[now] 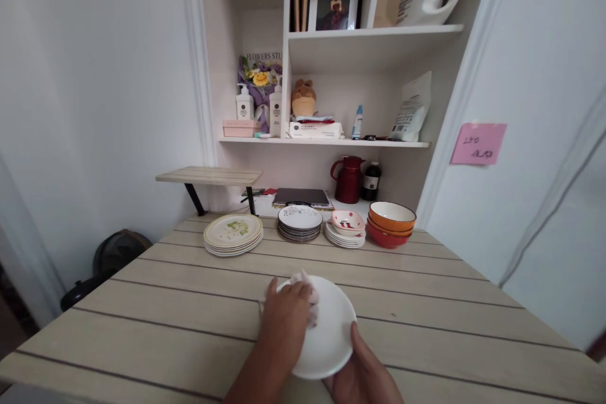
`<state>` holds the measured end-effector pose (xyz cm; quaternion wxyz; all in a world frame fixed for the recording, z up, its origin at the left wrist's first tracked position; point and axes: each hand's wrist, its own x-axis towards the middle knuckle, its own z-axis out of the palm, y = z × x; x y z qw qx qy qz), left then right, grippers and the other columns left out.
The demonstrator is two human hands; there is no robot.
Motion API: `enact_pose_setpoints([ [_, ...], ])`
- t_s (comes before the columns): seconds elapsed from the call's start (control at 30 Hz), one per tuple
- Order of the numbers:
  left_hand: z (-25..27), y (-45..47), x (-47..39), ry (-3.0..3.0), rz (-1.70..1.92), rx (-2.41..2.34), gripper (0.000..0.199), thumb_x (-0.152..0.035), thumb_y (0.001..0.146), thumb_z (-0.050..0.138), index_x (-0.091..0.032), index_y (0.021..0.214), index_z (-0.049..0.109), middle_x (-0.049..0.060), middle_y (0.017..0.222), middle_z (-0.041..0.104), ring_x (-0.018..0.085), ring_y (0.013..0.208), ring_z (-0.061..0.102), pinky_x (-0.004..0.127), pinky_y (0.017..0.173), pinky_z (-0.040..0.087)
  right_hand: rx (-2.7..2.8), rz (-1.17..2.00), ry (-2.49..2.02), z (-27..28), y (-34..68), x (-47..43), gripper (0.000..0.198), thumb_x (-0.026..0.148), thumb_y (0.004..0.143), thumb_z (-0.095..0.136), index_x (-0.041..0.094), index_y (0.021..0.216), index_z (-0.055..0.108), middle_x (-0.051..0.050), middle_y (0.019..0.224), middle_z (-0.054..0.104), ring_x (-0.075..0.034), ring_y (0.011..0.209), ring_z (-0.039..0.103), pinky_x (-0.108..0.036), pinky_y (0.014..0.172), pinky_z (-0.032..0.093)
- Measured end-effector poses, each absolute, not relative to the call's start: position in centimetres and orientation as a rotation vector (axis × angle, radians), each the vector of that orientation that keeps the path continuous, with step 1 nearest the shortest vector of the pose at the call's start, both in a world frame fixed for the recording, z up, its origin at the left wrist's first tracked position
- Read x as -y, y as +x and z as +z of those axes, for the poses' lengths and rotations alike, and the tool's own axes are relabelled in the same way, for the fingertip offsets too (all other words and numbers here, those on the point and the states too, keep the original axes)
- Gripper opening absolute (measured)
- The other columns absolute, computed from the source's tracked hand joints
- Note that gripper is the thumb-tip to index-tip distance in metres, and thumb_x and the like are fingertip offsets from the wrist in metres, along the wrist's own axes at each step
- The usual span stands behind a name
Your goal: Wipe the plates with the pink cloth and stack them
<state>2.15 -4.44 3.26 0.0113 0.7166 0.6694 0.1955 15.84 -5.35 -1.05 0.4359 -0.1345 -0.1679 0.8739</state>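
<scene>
A plain white plate is held tilted above the near part of the wooden table. My right hand grips its lower right rim, thumb along the edge and fingers underneath. My left hand is closed on a pale pinkish cloth and presses it against the plate's upper left side. Part of the cloth is hidden under my fingers.
Along the table's back stand a stack of cream plates, dark-rimmed plates, small plates under a pink bowl, and orange and red bowls. Behind are a red jug, a dark bottle and a small raised shelf.
</scene>
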Motion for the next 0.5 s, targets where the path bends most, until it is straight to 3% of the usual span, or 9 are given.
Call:
enact_pose_setpoints([
  [0.23, 2.6, 1.0, 8.3, 2.148, 0.382, -2.093, 0.047, -0.012, 0.088, 0.039, -0.019, 0.131, 0.056, 0.009, 0.136, 0.058, 0.022, 0.123, 0.054, 0.035, 0.106, 0.039, 0.408, 2.172, -0.307, -0.5, 15.7, 5.8, 0.053, 0.048, 0.073, 0.073, 0.014, 0.114, 0.068, -0.015, 0.115, 0.071, -0.03, 0.121, 0.055, -0.049, 0.105, 0.038],
  [0.5, 3.1, 4.4, 8.1, 2.197, 0.508, -1.787, 0.053, -0.016, 0.09, 0.037, -0.021, 0.142, 0.045, 0.004, 0.15, 0.04, 0.02, 0.139, 0.036, 0.035, 0.115, 0.029, 0.389, 2.133, -0.32, -0.5, 15.3, 5.8, 0.049, 0.043, 0.066, 0.079, 0.015, 0.106, 0.072, -0.012, 0.11, 0.073, -0.03, 0.118, 0.057, -0.047, 0.105, 0.039],
])
